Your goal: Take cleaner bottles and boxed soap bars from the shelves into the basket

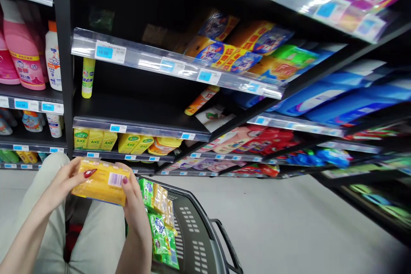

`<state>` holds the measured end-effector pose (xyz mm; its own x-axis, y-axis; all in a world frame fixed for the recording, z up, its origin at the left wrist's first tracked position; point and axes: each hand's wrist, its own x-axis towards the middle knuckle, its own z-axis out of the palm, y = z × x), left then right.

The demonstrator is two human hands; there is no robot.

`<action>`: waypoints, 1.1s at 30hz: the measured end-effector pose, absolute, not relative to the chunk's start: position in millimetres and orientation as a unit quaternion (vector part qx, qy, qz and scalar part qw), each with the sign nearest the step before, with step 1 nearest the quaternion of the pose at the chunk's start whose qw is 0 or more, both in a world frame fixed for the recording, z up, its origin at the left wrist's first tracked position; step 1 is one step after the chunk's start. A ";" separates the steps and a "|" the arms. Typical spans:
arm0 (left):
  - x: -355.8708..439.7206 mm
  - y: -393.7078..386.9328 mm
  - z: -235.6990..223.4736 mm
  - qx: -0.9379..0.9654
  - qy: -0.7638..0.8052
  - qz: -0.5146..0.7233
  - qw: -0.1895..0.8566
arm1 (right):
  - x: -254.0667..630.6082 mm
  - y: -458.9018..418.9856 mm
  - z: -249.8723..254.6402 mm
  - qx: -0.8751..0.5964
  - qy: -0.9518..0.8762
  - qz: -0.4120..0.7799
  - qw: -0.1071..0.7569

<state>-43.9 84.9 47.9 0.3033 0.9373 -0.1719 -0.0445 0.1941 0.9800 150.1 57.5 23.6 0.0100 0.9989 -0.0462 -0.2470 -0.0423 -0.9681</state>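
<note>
A yellow plastic-wrapped soap pack (99, 180) with a white barcode label is held up over my knees. My left hand (69, 180) grips its left end, the thumb lying across the near face. On the opposite end, my right hand (132, 192) is closed, its thumb beside the barcode. The fingers behind the pack are hidden. Just right of my right forearm stands a dark shopping basket (192, 222). Green soap packs (159, 233) and tan-yellow packs (163, 201) lie along its left side.
Shelves ahead carry yellow AXE bottles (130, 142) low down, a single yellow-green bottle (87, 78), and orange OMO packs (224, 54) higher up. Pink bottles (25, 55) stand at left. The basket's handle (226, 244) sticks out over the grey floor (272, 222).
</note>
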 end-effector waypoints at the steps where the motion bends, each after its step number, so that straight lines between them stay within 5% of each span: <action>1: -47.8 85.2 45.2 0.512 0.432 0.386 0.634 | 152.7 56.8 28.9 -0.444 -0.433 0.561 0.548; 9: -66.9 95.7 8.4 0.749 0.346 0.216 0.523 | 181.0 0.9 32.7 -0.558 -0.637 0.441 0.296; 13: -7.3 86.0 -11.7 0.771 0.257 0.085 0.576 | 194.7 -54.1 -18.5 -0.638 -0.602 0.386 0.285; 17: 45.3 76.2 -70.1 0.597 0.241 0.140 0.752 | 239.8 -96.0 -62.3 -0.729 -0.487 0.345 0.336; 22: 40.3 94.1 -143.0 0.438 0.265 0.222 0.830 | 329.7 -111.8 -105.4 -0.777 -0.165 0.332 0.508; 28: 16.1 105.2 -149.4 0.046 0.284 0.326 0.900 | 415.3 -108.5 -155.2 -0.734 0.006 0.335 0.591; 33: 18.3 104.6 -149.6 0.021 0.285 0.373 0.883 | 443.1 -107.0 -187.4 -0.673 0.042 0.354 0.648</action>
